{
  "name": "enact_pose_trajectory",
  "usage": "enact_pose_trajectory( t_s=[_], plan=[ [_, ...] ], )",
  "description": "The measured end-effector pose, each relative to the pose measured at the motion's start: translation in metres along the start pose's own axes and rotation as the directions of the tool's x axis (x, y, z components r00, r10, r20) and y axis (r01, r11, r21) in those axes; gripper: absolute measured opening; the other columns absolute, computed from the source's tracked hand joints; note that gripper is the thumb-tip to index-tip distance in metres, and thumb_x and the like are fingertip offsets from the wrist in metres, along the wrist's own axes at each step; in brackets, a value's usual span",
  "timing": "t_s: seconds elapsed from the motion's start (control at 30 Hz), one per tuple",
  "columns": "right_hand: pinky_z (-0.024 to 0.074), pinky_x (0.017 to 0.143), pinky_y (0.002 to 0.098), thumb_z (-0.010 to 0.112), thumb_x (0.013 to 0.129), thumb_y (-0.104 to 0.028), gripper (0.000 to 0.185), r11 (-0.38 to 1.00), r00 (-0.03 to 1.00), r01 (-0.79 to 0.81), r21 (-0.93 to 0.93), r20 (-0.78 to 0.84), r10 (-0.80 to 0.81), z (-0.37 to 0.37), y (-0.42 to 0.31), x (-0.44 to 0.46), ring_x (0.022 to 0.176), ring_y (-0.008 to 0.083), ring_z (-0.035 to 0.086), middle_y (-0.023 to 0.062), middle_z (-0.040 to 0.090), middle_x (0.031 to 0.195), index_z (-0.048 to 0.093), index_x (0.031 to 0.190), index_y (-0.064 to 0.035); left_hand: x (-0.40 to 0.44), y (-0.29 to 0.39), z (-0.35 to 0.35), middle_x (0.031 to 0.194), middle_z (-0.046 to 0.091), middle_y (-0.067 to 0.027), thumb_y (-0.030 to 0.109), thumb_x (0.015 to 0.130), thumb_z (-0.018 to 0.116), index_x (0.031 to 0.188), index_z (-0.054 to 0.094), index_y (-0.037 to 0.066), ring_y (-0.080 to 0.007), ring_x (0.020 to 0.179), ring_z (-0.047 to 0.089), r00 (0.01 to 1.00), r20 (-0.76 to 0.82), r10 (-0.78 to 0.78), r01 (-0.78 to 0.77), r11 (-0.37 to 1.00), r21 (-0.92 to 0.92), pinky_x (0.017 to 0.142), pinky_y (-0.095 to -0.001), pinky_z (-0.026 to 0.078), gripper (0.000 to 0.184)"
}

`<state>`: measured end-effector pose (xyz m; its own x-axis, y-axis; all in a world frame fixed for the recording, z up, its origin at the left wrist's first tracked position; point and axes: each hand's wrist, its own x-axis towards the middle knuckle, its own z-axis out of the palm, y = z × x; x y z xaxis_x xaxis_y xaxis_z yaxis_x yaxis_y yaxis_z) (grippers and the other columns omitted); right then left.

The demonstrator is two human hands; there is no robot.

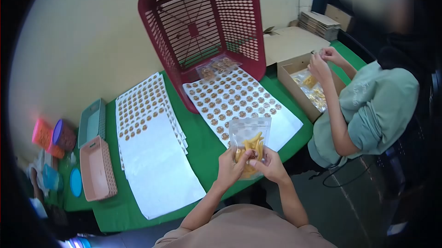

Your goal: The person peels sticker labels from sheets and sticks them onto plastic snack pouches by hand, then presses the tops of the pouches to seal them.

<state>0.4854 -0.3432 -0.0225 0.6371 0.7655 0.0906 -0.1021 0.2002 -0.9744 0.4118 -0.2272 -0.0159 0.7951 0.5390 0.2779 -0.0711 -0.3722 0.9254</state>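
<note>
A clear pouch (248,127) of yellow snack sticks is held upright in front of me, above the table's front edge. My left hand (230,167) grips its left side and my right hand (272,169) its right side. Both thumbs press on a small round brown sticker (252,155) on the pouch's front. Just behind the pouch lies a sheet of round brown stickers (235,98), its far end inside a tipped dark red basket (262,27). Another stack of sticker sheets (159,156) is to the left, its top sheet partly bare.
Plastic trays, one green (93,119) and one pink (98,170), sit at the left beside lidded tubs (63,135). Filled pouches (218,65) lie in the basket. On the right, a co-worker (368,105) stands over a cardboard box (301,89) of snack pouches.
</note>
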Motion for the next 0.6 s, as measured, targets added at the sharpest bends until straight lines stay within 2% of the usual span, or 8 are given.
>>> enact_pose_trajectory(
  t_s=[0.13, 0.23, 0.33, 0.4, 0.43, 0.5, 0.53, 0.6],
  plan=[
    [0.0424, 0.076, 0.0239, 0.054, 0.078, -0.005, 0.029, 0.998, 0.999, 0.033, 0.052, 0.021, -0.034, -0.003, 0.0, 0.022, 0.087, 0.0108, 0.05, 0.0082, 0.051, 0.097, 0.043, 0.103, 0.0051, 0.005, 0.0, 0.009, 0.072, 0.059, -0.0132, 0.023, 0.079, 0.055, 0.079, 0.055, -0.003, -0.0157, 0.063, 0.057, 0.995, -0.1, -0.018, 0.011, 0.997, -0.077, 0.057, -0.0266, 0.045, 0.027],
    [0.0448, 0.071, 0.0234, 0.053, 0.08, -0.008, 0.022, 0.997, 0.998, 0.021, 0.077, 0.059, -0.026, -0.009, -0.001, 0.034, 0.08, 0.0095, 0.052, 0.0072, 0.054, 0.09, 0.046, 0.096, 0.0051, 0.004, 0.0, 0.015, 0.071, 0.058, -0.0135, 0.022, 0.079, 0.056, 0.084, 0.053, -0.004, -0.017, 0.064, 0.058, 0.975, -0.187, -0.12, 0.105, 0.99, -0.092, 0.057, -0.0267, 0.045, 0.026],
    [0.0456, 0.067, 0.022, 0.05, 0.081, -0.007, 0.015, 0.998, 0.997, 0.04, 0.05, 0.066, -0.043, -0.009, -0.007, 0.041, 0.074, 0.0082, 0.053, 0.0057, 0.055, 0.084, 0.049, 0.091, 0.0042, 0.003, 0.01, 0.023, 0.07, 0.058, -0.0136, 0.019, 0.078, 0.058, 0.085, 0.051, -0.004, -0.0181, 0.063, 0.058, 0.952, -0.294, -0.078, 0.088, 0.996, 0.019, 0.056, -0.0268, 0.045, 0.025],
    [0.0448, 0.057, 0.0203, 0.051, 0.082, -0.01, 0.014, 0.996, 0.996, 0.088, -0.027, -0.003, -0.088, -0.009, -0.009, 0.045, 0.065, 0.0058, 0.052, 0.0042, 0.056, 0.074, 0.052, 0.084, 0.0046, 0.004, 0.016, 0.03, 0.068, 0.057, -0.0118, 0.016, 0.075, 0.061, 0.084, 0.051, -0.005, -0.0135, 0.062, 0.055, 0.922, -0.386, 0.021, 0.027, 0.992, 0.121, 0.055, -0.0259, 0.044, 0.025],
    [0.0448, 0.057, 0.0203, 0.051, 0.082, -0.01, 0.014, 0.995, 0.996, 0.093, -0.019, 0.019, -0.092, -0.012, -0.008, 0.05, 0.065, 0.0058, 0.052, 0.0042, 0.056, 0.074, 0.052, 0.084, 0.0046, 0.005, 0.016, 0.034, 0.068, 0.057, -0.0118, 0.016, 0.075, 0.061, 0.084, 0.051, -0.005, -0.0135, 0.062, 0.055, 0.914, -0.405, 0.028, 0.028, 0.991, 0.131, 0.055, -0.0259, 0.044, 0.025],
    [0.0386, 0.047, 0.0196, 0.048, 0.084, -0.014, 0.02, 0.969, 0.987, 0.159, -0.191, 0.011, -0.159, -0.022, -0.003, 0.057, 0.055, 0.003, 0.045, 0.0015, 0.054, 0.064, 0.053, 0.075, 0.0031, 0.004, 0.015, 0.044, 0.067, 0.057, -0.0127, 0.015, 0.074, 0.062, 0.083, 0.051, -0.005, -0.015, 0.06, 0.055, 0.905, -0.423, 0.033, 0.023, 0.992, 0.126, 0.054, -0.0265, 0.044, 0.024],
    [0.0336, 0.045, 0.0192, 0.047, 0.085, -0.017, 0.025, 0.97, 0.994, 0.105, -0.217, 0.048, -0.096, -0.026, -0.007, 0.06, 0.052, 0.0019, 0.04, 0.0001, 0.052, 0.059, 0.053, 0.07, 0.0017, 0.004, 0.011, 0.047, 0.07, 0.057, -0.014, 0.014, 0.074, 0.061, 0.085, 0.05, -0.005, -0.0148, 0.063, 0.055, 0.905, -0.425, 0.006, 0.059, 0.989, 0.139, 0.057, -0.0261, 0.044, 0.025],
    [0.0349, 0.047, 0.019, 0.048, 0.084, -0.017, 0.023, 0.986, 0.996, 0.057, -0.158, 0.081, -0.045, -0.035, -0.009, 0.069, 0.054, 0.0022, 0.041, 0.0006, 0.053, 0.063, 0.053, 0.073, 0.0018, 0.005, 0.013, 0.047, 0.072, 0.057, -0.0137, 0.014, 0.074, 0.061, 0.087, 0.049, -0.005, -0.014, 0.066, 0.055, 0.915, -0.403, 0.026, 0.046, 0.985, 0.169, 0.059, -0.0258, 0.044, 0.026]
  ],
)
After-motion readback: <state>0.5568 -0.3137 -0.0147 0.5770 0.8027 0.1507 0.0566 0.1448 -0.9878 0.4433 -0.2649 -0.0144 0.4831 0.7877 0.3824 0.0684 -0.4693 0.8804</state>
